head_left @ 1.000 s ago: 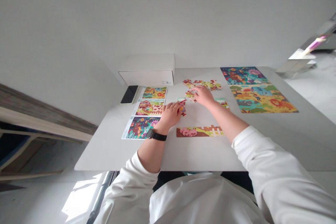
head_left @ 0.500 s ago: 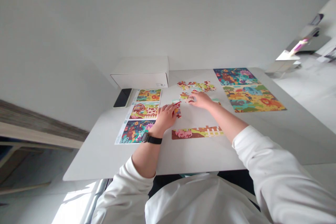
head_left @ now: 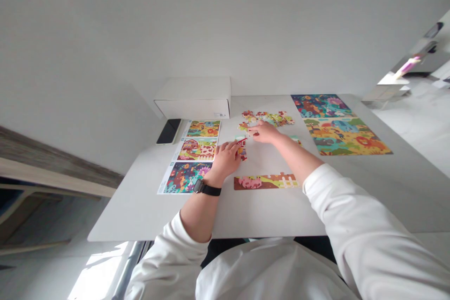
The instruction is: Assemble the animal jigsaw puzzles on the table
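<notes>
My left hand [head_left: 227,159], with a black watch on the wrist, lies palm down with its fingers stretched out. Its fingertips rest on the left edge of a small joined section of farm puzzle [head_left: 242,144] showing a red barn. Ahead and to the right, my right hand [head_left: 264,132] is over the table with its index finger extended. That fingertip touches or nearly touches a loose puzzle piece [head_left: 243,126]; the other fingers are partly hidden. Nearer to me lies a joined puzzle strip [head_left: 262,182] with a pink pig and a white fence, its right end beside my right forearm.
Loose puzzle pieces [head_left: 274,118] are heaped beyond my right hand. At left are a printed picture sheet [head_left: 172,161], a phone [head_left: 168,131] and a white box [head_left: 193,98]. Two finished puzzles, a dark one [head_left: 319,105] and a safari one [head_left: 346,137], lie at right.
My right hand has shifted slightly left, its index finger now extended, and the loose piece by it sits further left. The left hand stays by the barn section. The view has shifted a little.
</notes>
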